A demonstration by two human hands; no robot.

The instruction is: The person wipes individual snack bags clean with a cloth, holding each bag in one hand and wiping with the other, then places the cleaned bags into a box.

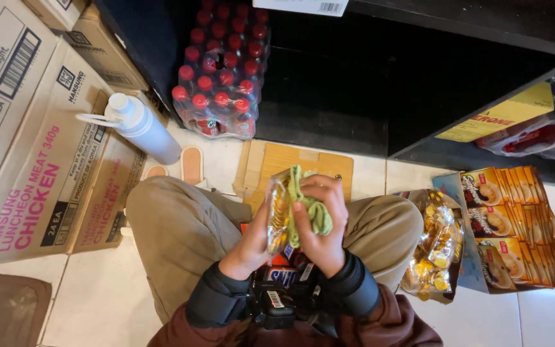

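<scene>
The clear packet of gold foil coins [278, 212] stands upright, long axis vertical, pinched by the left hand [252, 241]; the right hand [324, 222], just beside it, presses a green cloth [313, 209] against its face.

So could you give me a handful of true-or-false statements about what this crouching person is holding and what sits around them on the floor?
1. The left hand holds a clear packet of gold foil coins. True.
2. The right hand grips a blue sponge. False: it grips a crumpled light green cloth against the packet.
3. A white plastic spray bottle stands by the brown cardboard cartons. True.
4. The shrink-wrapped pack of bottles has green caps. False: the caps are red.
5. A bag of gold foil coins lies beside the person's knee, next to an open box of flat sachets. True.
</scene>
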